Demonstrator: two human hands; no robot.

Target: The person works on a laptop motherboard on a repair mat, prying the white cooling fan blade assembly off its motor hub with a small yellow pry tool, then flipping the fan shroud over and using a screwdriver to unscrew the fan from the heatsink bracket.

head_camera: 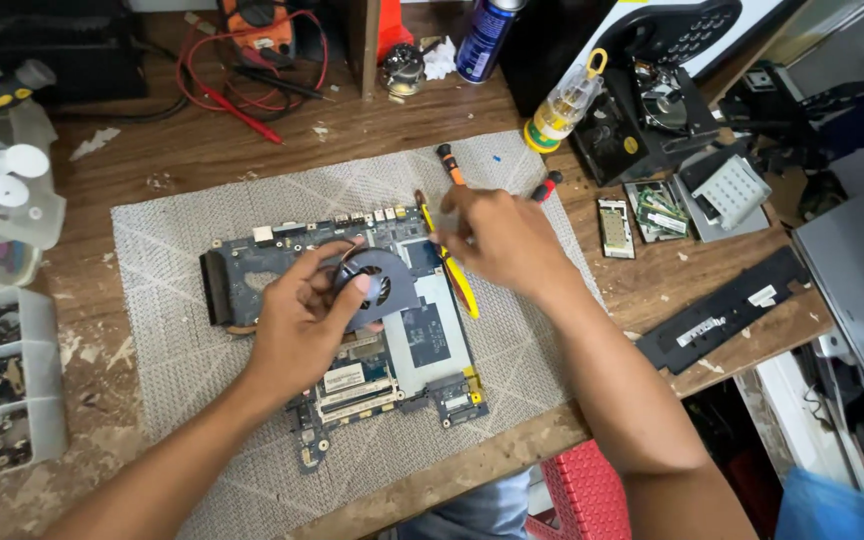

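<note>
A blue laptop motherboard lies on a grey patterned mat in the middle of the wooden bench. My left hand grips a round dark cooling fan over the board's middle. My right hand holds a yellow-handled screwdriver, its shaft angled down along the fan's right side. Which end touches the board is hidden by my fingers.
Two small screwdrivers lie on the mat's far edge. A multimeter with red leads, a spray can and a bottle stand at the back. Memory modules and a black strip lie right; parts trays sit left.
</note>
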